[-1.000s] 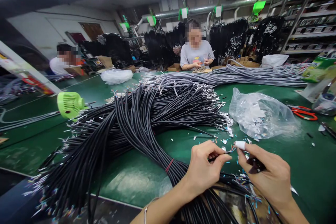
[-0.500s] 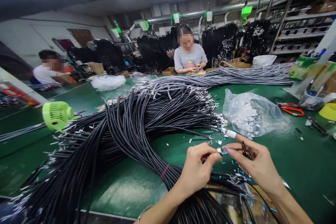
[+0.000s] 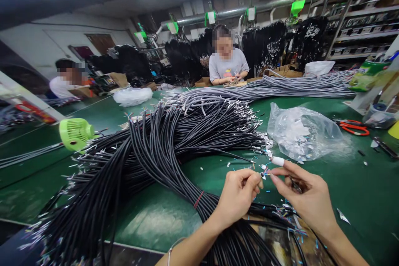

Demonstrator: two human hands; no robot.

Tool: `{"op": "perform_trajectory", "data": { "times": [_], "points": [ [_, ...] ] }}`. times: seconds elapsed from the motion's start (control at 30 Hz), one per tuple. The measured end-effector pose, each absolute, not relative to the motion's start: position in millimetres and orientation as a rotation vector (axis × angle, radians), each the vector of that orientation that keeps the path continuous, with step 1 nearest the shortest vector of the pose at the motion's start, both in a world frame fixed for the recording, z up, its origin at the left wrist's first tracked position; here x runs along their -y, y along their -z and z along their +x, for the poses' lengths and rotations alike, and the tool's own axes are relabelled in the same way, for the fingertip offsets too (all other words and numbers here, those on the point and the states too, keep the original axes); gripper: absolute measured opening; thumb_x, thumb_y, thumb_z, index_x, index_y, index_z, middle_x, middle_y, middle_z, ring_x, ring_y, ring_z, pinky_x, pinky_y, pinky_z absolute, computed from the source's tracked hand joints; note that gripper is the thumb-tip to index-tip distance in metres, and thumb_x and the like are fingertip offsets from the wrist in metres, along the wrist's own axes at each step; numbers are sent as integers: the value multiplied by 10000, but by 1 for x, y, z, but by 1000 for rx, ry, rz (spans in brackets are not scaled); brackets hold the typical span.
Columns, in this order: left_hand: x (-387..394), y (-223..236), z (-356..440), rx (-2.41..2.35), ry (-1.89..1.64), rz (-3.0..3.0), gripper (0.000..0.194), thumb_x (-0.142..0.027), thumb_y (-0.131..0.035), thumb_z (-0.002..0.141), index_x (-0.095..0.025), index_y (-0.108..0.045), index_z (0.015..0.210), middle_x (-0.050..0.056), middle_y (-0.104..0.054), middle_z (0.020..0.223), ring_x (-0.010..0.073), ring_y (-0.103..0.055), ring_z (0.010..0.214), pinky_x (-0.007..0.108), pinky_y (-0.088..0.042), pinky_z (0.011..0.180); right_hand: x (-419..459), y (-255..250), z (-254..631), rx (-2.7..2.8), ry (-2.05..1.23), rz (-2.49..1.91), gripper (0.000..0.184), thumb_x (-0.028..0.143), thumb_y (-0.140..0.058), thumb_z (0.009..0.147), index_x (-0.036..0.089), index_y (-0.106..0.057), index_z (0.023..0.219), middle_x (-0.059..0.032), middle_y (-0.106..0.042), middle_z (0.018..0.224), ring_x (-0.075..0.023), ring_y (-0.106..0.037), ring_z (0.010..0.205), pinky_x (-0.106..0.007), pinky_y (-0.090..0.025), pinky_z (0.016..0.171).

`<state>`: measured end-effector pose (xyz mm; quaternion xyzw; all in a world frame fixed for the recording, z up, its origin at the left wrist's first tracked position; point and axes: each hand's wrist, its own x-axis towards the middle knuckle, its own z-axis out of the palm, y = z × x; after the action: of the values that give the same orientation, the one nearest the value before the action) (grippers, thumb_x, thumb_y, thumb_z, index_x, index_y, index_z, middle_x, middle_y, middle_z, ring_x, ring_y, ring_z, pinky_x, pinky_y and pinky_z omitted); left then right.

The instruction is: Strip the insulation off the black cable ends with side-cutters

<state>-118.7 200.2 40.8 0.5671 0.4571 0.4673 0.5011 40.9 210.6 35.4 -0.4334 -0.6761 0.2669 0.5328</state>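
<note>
My left hand (image 3: 239, 194) pinches a black cable close to its stripped end; the fingers hide most of that cable. Several thin coloured wires (image 3: 264, 173) fan out past the fingertips. At their tips, the thumb and a finger of my right hand (image 3: 308, 195) close on the wires. White tape wraps this hand's index fingertip, which is stretched out. A dark tool (image 3: 294, 184), mostly hidden, is tucked in the right palm. Under my left forearm runs a bundle of black cables (image 3: 183, 179) tied with a red band (image 3: 198, 199).
Behind lies a big pile of black cables (image 3: 205, 133), with grey cables (image 3: 299, 85) beyond. A clear plastic bag (image 3: 307, 133) of scraps, orange-handled scissors (image 3: 353, 127) and a green fan (image 3: 75, 134) stand around. Across the table a person (image 3: 229, 64) works; another person sits far left.
My right hand has shifted its grip on the wires, and the dark tool has turned deeper into the palm. The wires now spread apart. The camera view has swung slightly.
</note>
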Motion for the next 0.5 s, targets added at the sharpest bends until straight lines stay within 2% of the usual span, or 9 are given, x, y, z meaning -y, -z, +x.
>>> {"op": "perform_trajectory", "data": {
  "times": [0.13,0.5],
  "points": [
    [-200,-42,-119,-1112,-1116,1344,376,-392,-485,864,-117,-536,613,-35,-413,491,47,-334,405,167,-252,391,-210,-32,41,1652,-507,-960,323,156,-651,765,255,-598,1069,30,-715,797,-104,-627,580,-220,-526,599],
    [-200,-45,-119,-1105,-1109,1317,384,-425,-491,847,-124,-517,609,-43,-401,477,46,-330,388,168,-243,379,-212,-29,37,1506,-860,-992,270,247,-678,753,226,-646,1020,7,-694,738,-81,-517,495,-190,-438,447]
  ]
}}
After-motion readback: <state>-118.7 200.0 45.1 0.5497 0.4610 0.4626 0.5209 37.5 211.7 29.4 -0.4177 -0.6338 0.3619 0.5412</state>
